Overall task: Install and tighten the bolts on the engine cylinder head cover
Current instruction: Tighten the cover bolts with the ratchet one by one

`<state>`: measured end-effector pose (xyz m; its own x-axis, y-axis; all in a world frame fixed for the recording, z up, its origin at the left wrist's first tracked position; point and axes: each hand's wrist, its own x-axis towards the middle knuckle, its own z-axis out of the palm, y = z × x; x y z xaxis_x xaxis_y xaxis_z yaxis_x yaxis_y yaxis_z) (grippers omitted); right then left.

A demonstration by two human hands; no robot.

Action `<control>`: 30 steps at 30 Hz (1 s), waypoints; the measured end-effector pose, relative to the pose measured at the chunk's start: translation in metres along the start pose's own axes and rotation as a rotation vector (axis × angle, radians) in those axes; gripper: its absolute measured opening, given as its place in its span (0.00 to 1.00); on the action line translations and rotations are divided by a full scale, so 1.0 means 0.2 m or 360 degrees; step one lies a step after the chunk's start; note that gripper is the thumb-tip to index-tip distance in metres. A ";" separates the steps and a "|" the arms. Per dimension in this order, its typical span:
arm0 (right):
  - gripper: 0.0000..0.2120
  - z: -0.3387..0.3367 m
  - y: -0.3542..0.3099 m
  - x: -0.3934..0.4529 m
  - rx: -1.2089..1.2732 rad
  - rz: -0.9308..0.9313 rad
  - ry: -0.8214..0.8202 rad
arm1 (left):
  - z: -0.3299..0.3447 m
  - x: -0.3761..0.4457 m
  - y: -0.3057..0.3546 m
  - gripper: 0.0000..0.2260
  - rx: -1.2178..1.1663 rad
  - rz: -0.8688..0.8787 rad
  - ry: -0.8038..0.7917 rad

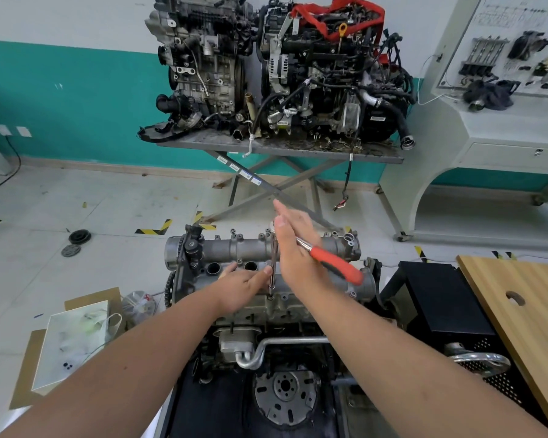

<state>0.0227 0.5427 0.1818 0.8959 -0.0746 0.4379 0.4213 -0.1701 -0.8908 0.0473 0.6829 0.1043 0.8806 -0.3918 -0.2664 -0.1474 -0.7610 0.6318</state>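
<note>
The left hand (239, 287) lies low at centre frame, fingers extended, fingertips steadying the upright extension bar (273, 267) whose lower end sits on a bolt (270, 297) in the cylinder head cover (234, 248). Just beyond, the right hand (293, 245) is flat and released, palm against the ratchet (332, 260) — its orange handle slants to the right. Farther back, upper centre, two engines (279, 67) sit on a folding stand.
</note>
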 end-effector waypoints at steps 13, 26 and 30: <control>0.18 -0.06 -0.03 0.07 -0.1429 -0.0985 -0.0466 | 0.04 0.04 -0.09 0.25 -0.0322 0.0245 0.0214; 0.27 -0.13 -0.06 0.07 -0.1404 -0.0865 -0.0765 | -0.01 -0.01 -0.01 0.36 -0.0057 0.0103 -0.0022; 0.25 -0.12 -0.05 0.06 -0.1404 -0.0839 -0.0739 | -0.01 0.00 -0.03 0.44 -0.0253 -0.0011 -0.0028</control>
<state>0.0259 0.5196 0.1996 0.6786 0.5535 0.4829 0.6807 -0.7208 -0.1305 0.0487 0.6878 0.1025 0.8733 -0.3967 -0.2828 -0.0669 -0.6727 0.7369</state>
